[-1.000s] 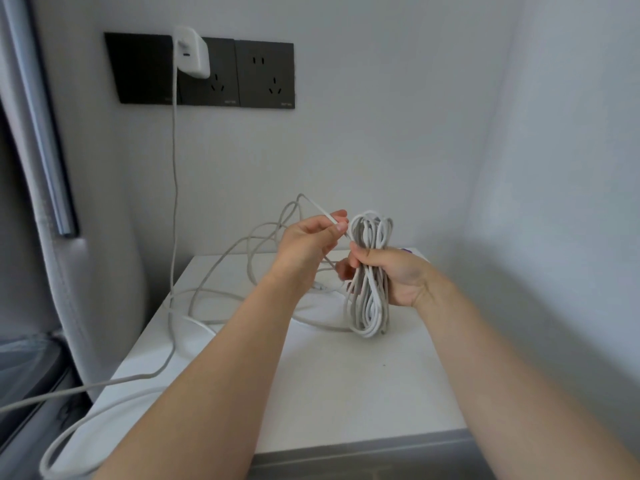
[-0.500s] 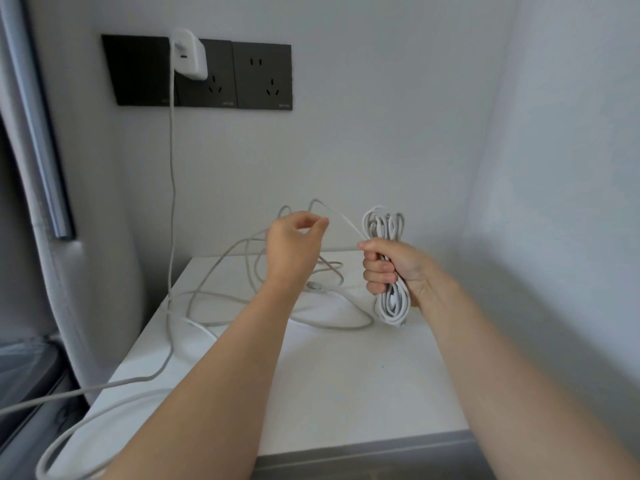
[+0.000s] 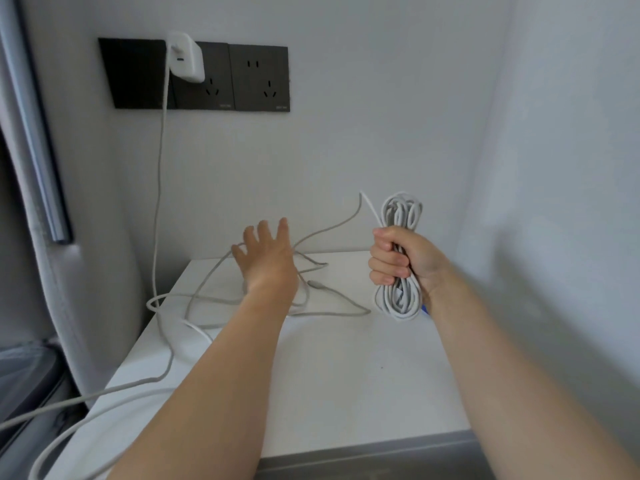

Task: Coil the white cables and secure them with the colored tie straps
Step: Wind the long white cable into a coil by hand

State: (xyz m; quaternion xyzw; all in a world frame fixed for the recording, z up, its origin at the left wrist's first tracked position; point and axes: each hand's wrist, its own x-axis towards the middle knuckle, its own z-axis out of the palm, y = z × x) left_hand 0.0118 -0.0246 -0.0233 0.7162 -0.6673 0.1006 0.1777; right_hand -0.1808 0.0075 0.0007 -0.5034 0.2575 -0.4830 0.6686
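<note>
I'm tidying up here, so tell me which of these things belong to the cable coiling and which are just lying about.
For the job: coiled cable bundle gripped by the right hand; loose cable on the table; left hand, open, holding nothing.
Just lying about: wall charger, plugged in; socket panel.

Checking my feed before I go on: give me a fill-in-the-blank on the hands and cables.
The right hand grips the bundle around its ___.
The left hand has an ___ grip, holding nothing.
Loose cable lies on the white ___.
The charger is plugged in on the ___.
Missing: middle; open; table; wall.
</note>
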